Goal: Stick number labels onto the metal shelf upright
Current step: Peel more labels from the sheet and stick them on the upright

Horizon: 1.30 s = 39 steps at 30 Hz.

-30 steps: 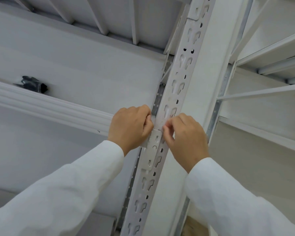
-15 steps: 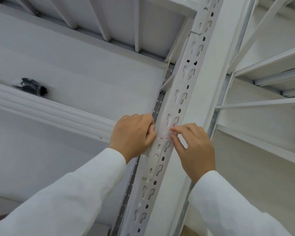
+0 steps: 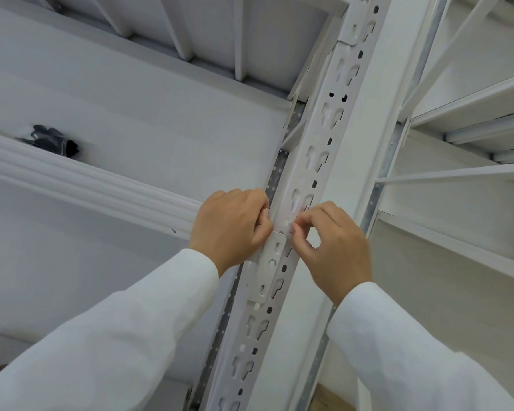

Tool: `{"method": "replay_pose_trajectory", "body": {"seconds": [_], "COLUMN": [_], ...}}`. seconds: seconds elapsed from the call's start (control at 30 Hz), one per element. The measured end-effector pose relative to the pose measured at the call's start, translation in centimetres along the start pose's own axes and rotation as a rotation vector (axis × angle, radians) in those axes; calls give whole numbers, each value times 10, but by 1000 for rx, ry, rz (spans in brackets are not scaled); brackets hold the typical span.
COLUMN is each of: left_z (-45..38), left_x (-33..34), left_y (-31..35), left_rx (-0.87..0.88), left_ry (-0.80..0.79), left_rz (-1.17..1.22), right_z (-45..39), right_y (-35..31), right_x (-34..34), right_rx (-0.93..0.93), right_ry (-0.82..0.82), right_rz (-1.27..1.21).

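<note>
At the centre of the frame I have both hands on the white metal shelf upright point(image 3: 315, 161): my left hand point(image 3: 230, 223) is curled against its left edge, and my right hand point(image 3: 336, 247) pinches a small pale label point(image 3: 288, 223) faintly marked in red against the slotted face. I judge the label thin, limp and tacky, best held by its edges and smoothed flat between the slots.

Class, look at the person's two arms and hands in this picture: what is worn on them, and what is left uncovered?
Both arms wear long white fabric sleeves, the left sleeve and the right sleeve, plain and unmarked, each ending at the wrist. The left hand and right hand are bare: no gloves, and no rings, watch or bracelet show.
</note>
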<state>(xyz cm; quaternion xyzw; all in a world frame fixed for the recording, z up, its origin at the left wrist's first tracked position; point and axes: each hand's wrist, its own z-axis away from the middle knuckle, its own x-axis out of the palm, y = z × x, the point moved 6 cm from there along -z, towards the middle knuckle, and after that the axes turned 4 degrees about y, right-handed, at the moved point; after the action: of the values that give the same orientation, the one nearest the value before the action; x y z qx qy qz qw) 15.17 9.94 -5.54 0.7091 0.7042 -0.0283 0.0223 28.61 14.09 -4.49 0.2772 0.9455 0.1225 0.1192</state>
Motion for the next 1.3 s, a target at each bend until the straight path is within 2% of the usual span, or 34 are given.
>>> {"method": "replay_pose_trajectory", "body": {"seconds": [0.1,0.13,0.27,0.33,0.7,0.93,1.03,1.2,1.3], "left_z": [0,0,1,1,1,1,1,1,1], "left_x": [0,0,1,1,1,1,0,0,-1], "left_y": [0,-1,-1,-1,-1,-1,0,0,-1], "left_rx": [2,3,9,11,20,21,19,24,27], "left_ry": [5,9,21,25,29,26,31,24,27], "left_rz": [7,9,-2,-4,7,10,11,9,17], "right_z": [0,0,-5,-5,-6,-5,-2,-1,5], "right_y": [12,14,10,8,-3,-5,-3,-9,1], "right_x": [-5,-7,-12,-11,-7,-3,3,5,3], "right_rx": [180,178,-78,-135,-16,19,57,-4,99], "right_ry": [23,28,-46,-74,-108,-189,-283,-209,-199], "right_rz": [-182,-192,-43,25,171,226,251,313,159]}}
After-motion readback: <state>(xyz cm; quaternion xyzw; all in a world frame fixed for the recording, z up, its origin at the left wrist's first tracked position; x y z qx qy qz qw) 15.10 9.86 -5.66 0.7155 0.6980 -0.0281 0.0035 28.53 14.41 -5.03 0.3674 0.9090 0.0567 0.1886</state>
